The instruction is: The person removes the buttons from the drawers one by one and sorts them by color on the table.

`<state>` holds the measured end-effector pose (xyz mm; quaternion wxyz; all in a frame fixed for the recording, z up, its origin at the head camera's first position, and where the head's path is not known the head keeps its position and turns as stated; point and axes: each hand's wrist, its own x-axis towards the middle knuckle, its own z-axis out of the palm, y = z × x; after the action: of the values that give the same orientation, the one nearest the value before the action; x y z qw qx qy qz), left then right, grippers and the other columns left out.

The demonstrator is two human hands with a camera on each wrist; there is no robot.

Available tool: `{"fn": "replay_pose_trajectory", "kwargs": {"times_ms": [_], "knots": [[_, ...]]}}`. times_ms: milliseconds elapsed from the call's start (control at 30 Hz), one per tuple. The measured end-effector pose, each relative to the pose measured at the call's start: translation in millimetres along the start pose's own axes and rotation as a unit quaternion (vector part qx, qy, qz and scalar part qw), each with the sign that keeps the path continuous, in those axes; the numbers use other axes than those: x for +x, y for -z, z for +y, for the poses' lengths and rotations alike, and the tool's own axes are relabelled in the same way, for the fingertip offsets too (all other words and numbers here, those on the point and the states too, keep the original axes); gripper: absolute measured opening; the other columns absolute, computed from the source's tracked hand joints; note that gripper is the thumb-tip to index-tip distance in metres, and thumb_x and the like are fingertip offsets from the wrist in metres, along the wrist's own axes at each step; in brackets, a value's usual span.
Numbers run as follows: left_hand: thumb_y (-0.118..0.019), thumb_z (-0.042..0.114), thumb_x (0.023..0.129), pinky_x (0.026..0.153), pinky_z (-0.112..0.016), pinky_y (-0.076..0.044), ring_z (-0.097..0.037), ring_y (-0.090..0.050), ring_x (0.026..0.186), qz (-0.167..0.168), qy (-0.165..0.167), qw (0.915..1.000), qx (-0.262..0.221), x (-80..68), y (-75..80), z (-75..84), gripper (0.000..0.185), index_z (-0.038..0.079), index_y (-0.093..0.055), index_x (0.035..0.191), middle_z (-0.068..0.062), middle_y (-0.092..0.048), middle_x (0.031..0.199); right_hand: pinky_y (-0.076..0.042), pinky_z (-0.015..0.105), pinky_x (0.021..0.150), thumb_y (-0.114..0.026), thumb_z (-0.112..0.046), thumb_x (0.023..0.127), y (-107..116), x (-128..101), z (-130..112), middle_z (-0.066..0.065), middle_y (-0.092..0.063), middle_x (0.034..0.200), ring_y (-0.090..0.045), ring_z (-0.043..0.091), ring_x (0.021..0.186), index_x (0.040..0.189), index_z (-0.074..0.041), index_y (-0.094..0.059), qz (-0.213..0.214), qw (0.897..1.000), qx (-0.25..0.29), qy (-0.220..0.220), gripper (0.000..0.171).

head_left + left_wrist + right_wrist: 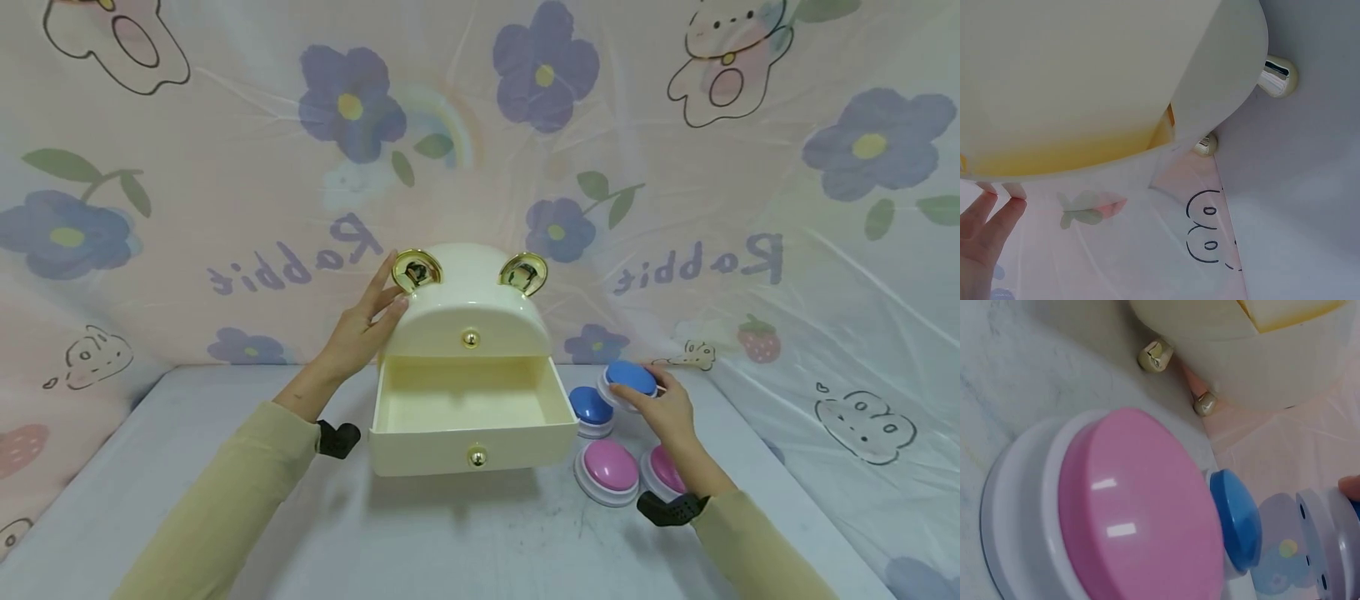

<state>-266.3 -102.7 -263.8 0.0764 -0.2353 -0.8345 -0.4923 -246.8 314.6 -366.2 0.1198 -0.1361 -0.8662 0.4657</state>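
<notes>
Steadying drawer box [468,315], probably: left hand [366,329] outstretched against it, mid-frame; right hand [670,412] grips raised blue button [632,379], centre right.

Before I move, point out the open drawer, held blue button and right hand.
Open drawer [431,452], head view, front panel.
Held blue button [631,379], head view, blue top.
Right hand [671,412], head view, back of the hand.

My left sleeve [213,508] and right sleeve [757,546] are long, plain, khaki-beige. At the cuffs [295,422], I wear compact black wrist units [339,440], bent in outline.
</notes>
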Motion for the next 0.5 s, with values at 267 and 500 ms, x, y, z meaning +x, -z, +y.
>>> {"fn": "replay_pose_trajectory", "kwargs": {"times_ms": [267,500], "knots": [[-0.04,0.023,0.104,0.112,-0.053,-0.032,-0.035,-0.031,0.141,0.0,0.005,1.0,-0.002,0.9,-0.2,1.8,0.064,0.026,-0.002,0.156,-0.019,-0.034,0.152,-0.031,0.053,0.112,-0.072,-0.045,0.083,2,9,11,0.027,-0.025,0.153,-0.028,0.043,0.138,0.151,0.0,-0.023,-0.002,0.999,-0.015,-0.045,0.095],[-0.04,0.022,0.104,0.111,-0.053,-0.032,-0.036,-0.031,0.141,0.001,0.002,1.0,-0.004,0.1,0.2,3.2,0.064,0.026,-0.003,0.156,-0.021,-0.034,0.151,-0.026,0.056,0.114,-0.071,-0.045,0.083,3,15,20,0.029,-0.021,0.154,-0.023,0.046,0.14,0.151,0.001,-0.019,-0.005,0.997,-0.024,-0.073,0.097]]}}
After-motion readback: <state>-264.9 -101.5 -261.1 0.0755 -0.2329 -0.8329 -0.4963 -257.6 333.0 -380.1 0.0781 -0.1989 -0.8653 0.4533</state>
